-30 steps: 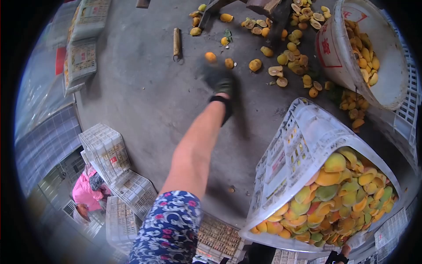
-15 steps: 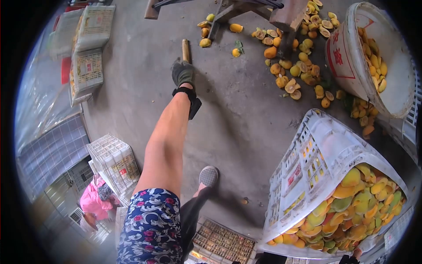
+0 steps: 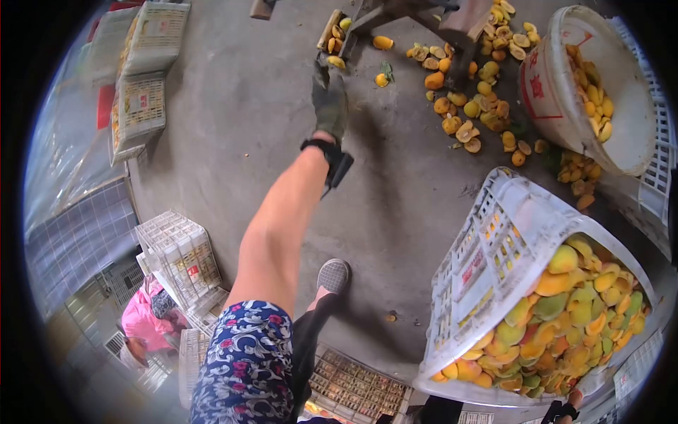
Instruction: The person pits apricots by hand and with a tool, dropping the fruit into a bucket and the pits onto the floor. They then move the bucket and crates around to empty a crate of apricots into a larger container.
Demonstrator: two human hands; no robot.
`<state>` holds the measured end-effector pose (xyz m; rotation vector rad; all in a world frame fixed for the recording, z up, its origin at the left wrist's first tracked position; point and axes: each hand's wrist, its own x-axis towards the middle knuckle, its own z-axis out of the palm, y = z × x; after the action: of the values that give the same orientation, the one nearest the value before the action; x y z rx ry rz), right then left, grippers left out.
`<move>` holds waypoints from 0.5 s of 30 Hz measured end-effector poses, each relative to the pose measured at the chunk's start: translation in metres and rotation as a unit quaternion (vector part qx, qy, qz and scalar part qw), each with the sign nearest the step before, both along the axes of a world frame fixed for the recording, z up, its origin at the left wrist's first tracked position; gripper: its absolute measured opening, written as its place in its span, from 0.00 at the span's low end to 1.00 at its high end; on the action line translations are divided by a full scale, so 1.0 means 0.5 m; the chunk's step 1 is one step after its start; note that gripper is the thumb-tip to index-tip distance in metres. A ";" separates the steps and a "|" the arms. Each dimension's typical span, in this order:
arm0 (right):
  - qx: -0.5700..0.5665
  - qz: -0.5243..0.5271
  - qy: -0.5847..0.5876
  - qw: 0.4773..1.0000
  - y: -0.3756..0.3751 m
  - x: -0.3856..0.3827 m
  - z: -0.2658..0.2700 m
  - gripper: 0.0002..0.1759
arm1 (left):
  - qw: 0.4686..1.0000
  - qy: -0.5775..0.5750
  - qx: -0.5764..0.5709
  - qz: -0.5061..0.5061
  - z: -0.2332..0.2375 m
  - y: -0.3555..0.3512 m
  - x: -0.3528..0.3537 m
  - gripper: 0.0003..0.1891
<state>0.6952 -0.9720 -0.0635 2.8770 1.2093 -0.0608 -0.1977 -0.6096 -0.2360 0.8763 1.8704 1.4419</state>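
My left hand [image 3: 329, 106], in a dark glove with a black band at the wrist, reaches forward above the concrete floor. Its fingers are stretched out and hold nothing. Just beyond the fingertips lies a short wooden stick [image 3: 329, 30], beside a few yellow fruits [image 3: 336, 62]. At the lower right edge, a small part of my right hand [image 3: 575, 399] shows by the lower rim of a white plastic crate [image 3: 452, 290], its fingers mostly hidden. Yellow, orange and green fruit pieces [image 3: 558, 318] fill that crate, whose open side faces me.
A white bucket [image 3: 540, 92] with fruit leans at the right. Cut fruit halves [image 3: 466, 131] lie scattered around a wooden stand [image 3: 452, 28]. Stacked crates [image 3: 141, 106] line the left, and a person in pink [image 3: 148, 318] is at lower left. Another crate [image 3: 360, 385] sits near my foot.
My left hand has moved forward and right and has let go of the wooden stick, which now lies beside the fruits near the stand. My view has shifted slightly.
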 end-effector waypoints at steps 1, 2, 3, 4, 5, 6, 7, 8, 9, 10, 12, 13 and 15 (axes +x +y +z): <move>0.000 0.003 0.000 1.000 0.006 -0.006 -0.002 0.25 | 0.993 -0.001 -0.118 -0.023 0.081 -0.031 0.062 0.28; -0.004 0.001 0.002 1.000 0.008 -0.009 0.001 0.25 | 0.971 0.001 -0.233 -0.045 0.177 -0.075 0.129 0.25; -0.003 0.003 -0.001 1.000 0.017 -0.022 -0.006 0.25 | 0.922 0.215 -0.183 -0.265 0.179 -0.174 0.137 0.29; -0.005 0.005 -0.001 1.000 0.032 -0.036 -0.014 0.25 | 0.792 0.412 -0.194 -0.407 0.153 -0.278 0.164 0.31; -0.011 0.008 0.001 1.000 0.045 -0.052 -0.023 0.25 | 0.599 0.581 -0.206 -0.511 0.156 -0.357 0.197 0.33; -0.015 0.008 0.003 1.000 0.059 -0.070 -0.030 0.25 | 0.718 0.404 -0.196 -0.531 0.281 -0.370 0.257 0.33; -0.021 0.007 0.004 1.000 0.072 -0.091 -0.036 0.25 | 0.821 0.147 -0.173 -0.524 0.407 -0.382 0.318 0.33; -0.031 0.005 0.004 1.000 0.083 -0.110 -0.035 0.25 | 0.855 -0.061 -0.146 -0.495 0.533 -0.393 0.378 0.32; -0.036 0.002 0.003 0.999 0.092 -0.126 -0.027 0.25 | 0.855 -0.151 -0.230 -0.440 0.588 -0.420 0.419 0.32; -0.049 0.002 0.006 0.999 0.105 -0.149 -0.027 0.25 | 0.839 -0.246 -0.305 -0.377 0.628 -0.440 0.454 0.31; -0.073 0.000 0.016 0.997 0.128 -0.184 -0.019 0.25 | 0.852 -0.114 -0.337 -0.383 0.670 -0.449 0.481 0.30; -0.085 -0.001 0.021 0.996 0.139 -0.200 -0.015 0.25 | 0.843 0.009 -0.378 -0.382 0.678 -0.459 0.493 0.28; -0.111 0.006 0.032 0.993 0.156 -0.231 -0.001 0.25 | 0.883 0.070 -0.326 -0.332 0.621 -0.514 0.538 0.27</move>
<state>0.5797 -0.8940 -0.0641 2.6935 1.1491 -0.2725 0.0711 -0.8669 0.0743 1.1207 1.7170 0.3032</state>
